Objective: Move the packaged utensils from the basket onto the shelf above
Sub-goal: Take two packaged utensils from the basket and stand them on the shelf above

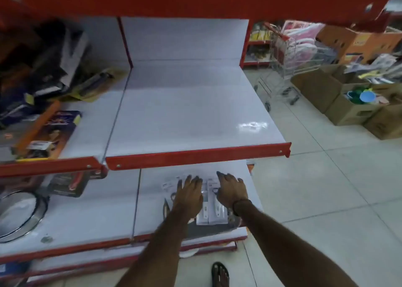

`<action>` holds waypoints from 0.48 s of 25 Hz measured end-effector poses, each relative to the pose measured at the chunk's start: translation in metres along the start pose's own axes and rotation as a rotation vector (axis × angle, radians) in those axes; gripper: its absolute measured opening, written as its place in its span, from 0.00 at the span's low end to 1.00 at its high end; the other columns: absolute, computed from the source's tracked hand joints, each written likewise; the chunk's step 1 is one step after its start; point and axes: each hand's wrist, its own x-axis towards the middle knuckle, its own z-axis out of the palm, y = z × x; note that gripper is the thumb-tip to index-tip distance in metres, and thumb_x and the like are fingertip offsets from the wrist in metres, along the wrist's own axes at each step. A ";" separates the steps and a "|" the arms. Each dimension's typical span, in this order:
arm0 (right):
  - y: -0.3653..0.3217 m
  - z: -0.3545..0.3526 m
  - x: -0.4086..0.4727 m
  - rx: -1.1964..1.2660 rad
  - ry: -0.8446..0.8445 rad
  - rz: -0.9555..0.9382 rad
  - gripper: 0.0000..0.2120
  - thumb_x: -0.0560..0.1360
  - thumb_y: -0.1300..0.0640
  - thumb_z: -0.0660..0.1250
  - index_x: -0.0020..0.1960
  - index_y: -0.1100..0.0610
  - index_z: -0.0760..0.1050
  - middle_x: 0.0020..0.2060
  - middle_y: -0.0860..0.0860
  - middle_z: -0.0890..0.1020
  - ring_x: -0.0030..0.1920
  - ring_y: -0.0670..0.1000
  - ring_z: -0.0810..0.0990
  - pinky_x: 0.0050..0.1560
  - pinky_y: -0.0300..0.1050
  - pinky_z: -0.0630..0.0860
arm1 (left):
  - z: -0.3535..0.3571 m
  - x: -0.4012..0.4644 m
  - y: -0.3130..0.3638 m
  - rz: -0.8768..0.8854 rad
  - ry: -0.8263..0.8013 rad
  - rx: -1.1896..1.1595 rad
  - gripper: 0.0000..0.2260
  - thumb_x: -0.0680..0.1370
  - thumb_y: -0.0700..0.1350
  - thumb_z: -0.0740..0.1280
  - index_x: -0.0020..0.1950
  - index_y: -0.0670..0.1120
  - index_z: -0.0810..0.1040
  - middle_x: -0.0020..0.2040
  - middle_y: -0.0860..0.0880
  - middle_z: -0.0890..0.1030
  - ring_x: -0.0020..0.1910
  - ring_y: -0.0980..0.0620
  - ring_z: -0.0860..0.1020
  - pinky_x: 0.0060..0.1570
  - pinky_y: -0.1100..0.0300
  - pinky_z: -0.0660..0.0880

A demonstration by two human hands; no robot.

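Several packaged utensils (208, 208) on white cards lie in a loose pile on the lower white shelf (152, 204), below the red-edged shelf above (191, 112). My left hand (189, 194) lies flat on the left packs, fingers spread. My right hand (231, 190) rests palm down on the right packs, with a dark band at its wrist. Both hands press on the packs; neither is curled around one. A dark grey flat thing (208, 230) lies under the pile near the shelf's front edge. No basket shows.
The shelf above has a red front lip (195, 155). Boxed goods (50, 130) fill the left bay. A glass-lidded pan (19, 215) sits lower left. A shopping trolley (282, 69) and open cardboard boxes (348, 104) stand on the tiled floor at right. My sandalled foot (220, 274) is below.
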 end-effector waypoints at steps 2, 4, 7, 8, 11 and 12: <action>0.005 0.010 0.020 0.010 -0.088 -0.002 0.32 0.79 0.48 0.62 0.78 0.53 0.53 0.77 0.52 0.64 0.77 0.57 0.60 0.76 0.63 0.55 | 0.015 0.024 0.002 0.002 -0.006 -0.001 0.31 0.61 0.42 0.81 0.63 0.40 0.80 0.62 0.41 0.82 0.63 0.36 0.78 0.60 0.30 0.73; 0.007 0.014 0.032 -0.015 -0.140 -0.021 0.31 0.79 0.49 0.63 0.78 0.54 0.56 0.76 0.54 0.66 0.76 0.58 0.63 0.75 0.63 0.57 | 0.023 0.039 -0.002 0.042 -0.050 0.025 0.33 0.60 0.43 0.80 0.64 0.40 0.79 0.61 0.42 0.83 0.64 0.35 0.77 0.61 0.29 0.69; 0.010 0.016 0.044 -0.069 -0.073 -0.066 0.23 0.76 0.55 0.66 0.70 0.56 0.68 0.67 0.55 0.74 0.68 0.58 0.71 0.66 0.59 0.68 | 0.036 0.060 -0.015 0.131 0.033 0.044 0.27 0.66 0.42 0.76 0.64 0.40 0.79 0.61 0.42 0.83 0.65 0.36 0.77 0.66 0.29 0.66; 0.011 0.013 0.046 -0.079 -0.035 -0.074 0.19 0.76 0.58 0.65 0.67 0.57 0.71 0.65 0.55 0.76 0.66 0.58 0.73 0.64 0.57 0.70 | 0.033 0.066 -0.016 0.143 0.074 0.008 0.25 0.69 0.42 0.74 0.65 0.39 0.79 0.62 0.42 0.82 0.66 0.37 0.77 0.67 0.30 0.67; 0.015 0.003 0.050 -0.059 0.044 -0.059 0.13 0.77 0.60 0.62 0.60 0.56 0.78 0.60 0.54 0.80 0.62 0.57 0.74 0.60 0.55 0.71 | 0.006 0.074 -0.011 0.038 0.088 -0.155 0.15 0.70 0.38 0.75 0.55 0.41 0.83 0.51 0.43 0.85 0.51 0.43 0.83 0.54 0.48 0.81; 0.015 -0.003 0.048 -0.044 0.051 -0.063 0.13 0.77 0.60 0.61 0.59 0.57 0.78 0.59 0.55 0.80 0.62 0.57 0.74 0.59 0.55 0.71 | -0.004 0.073 -0.008 0.011 0.090 -0.174 0.12 0.67 0.36 0.78 0.49 0.43 0.83 0.45 0.45 0.85 0.44 0.46 0.83 0.46 0.54 0.81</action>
